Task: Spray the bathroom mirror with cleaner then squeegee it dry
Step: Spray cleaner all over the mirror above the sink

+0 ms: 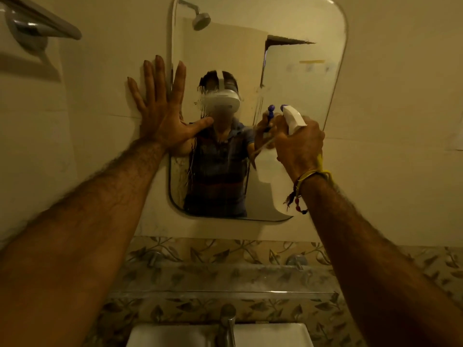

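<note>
Mirror, bathroom: spraying under way, squeegee stage not begun

Mirror (295, 78): rounded-corner pane fixed to the pale wall, filling the upper centre of the frame. Wet streaks and runs of cleaner show on its left-centre portion and trail toward the lower left corner; the right and upper parts look dry, though glare makes that uncertain.

Spray bottle (294, 118): white trigger head with a blue nozzle tip, held at centre right of the frame, nozzle pointing at the glass from close by. Its translucent body hangs below the fist.

Right hand (299, 144): fingers wrapped tight around the neck of the bottle; whether the trigger is squeezed cannot be told. Yellow and red threads are tied at the wrist.

Left hand (160, 113): fingers straight and spread, palm pressed flat across the mirror's left edge, partly on the wall and partly on the glass, holding nothing.

Glass shelf (225, 293): runs across the lower centre, beneath the mirror, against leaf-patterned tiles.

Faucet (226, 326) and sink (175, 334): bottom centre of the frame.

Towel rail (42, 21): upper left.

Step in hand, as judged: the first, wetting the glass. Coverage appears partial.

Next move, as judged: aim the nozzle toward the dry right and top areas, and lift the braced palm off the pane so that area can be wetted. No squeegee is in view, so one must be fetched before drying.
</note>
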A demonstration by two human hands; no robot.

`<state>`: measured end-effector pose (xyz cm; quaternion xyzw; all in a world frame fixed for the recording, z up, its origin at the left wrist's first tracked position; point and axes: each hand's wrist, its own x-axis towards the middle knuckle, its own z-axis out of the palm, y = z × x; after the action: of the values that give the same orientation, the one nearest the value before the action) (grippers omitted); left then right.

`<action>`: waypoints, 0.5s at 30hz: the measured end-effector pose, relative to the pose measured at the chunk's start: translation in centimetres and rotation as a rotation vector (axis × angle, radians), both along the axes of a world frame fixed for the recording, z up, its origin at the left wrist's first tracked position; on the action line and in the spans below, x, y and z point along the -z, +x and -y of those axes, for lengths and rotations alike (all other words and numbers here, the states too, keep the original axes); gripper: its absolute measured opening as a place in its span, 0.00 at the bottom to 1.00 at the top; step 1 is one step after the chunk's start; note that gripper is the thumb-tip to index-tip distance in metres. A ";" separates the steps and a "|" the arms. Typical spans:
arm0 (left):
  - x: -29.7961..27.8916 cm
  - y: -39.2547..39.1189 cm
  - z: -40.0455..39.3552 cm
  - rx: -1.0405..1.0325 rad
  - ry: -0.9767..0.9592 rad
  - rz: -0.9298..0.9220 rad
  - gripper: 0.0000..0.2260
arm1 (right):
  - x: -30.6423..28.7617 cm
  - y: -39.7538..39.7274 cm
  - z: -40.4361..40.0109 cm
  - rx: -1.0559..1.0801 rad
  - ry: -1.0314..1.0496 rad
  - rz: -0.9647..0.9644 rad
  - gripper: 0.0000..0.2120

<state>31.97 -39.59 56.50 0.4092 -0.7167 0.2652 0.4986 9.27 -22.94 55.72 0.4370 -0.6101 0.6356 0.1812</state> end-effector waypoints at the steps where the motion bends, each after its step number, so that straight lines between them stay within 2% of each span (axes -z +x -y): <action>1: 0.0 0.0 0.1 -0.001 -0.001 -0.005 0.54 | 0.2 0.6 0.4 -0.016 -0.008 -0.018 0.18; 10: -0.3 0.1 0.4 -0.001 0.012 0.014 0.55 | 2.6 3.7 1.3 -0.081 0.028 -0.044 0.14; 13: -0.4 0.4 0.5 0.019 0.030 0.042 0.56 | 2.9 2.4 0.5 -0.044 0.002 0.036 0.11; 15: -0.5 0.6 0.5 0.026 0.042 0.063 0.57 | 2.8 1.0 -0.2 0.024 -0.006 0.091 0.12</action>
<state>32.56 -40.11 56.96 0.4018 -0.7425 0.2565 0.4706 10.23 -22.74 52.94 0.4000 -0.6207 0.6545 0.1623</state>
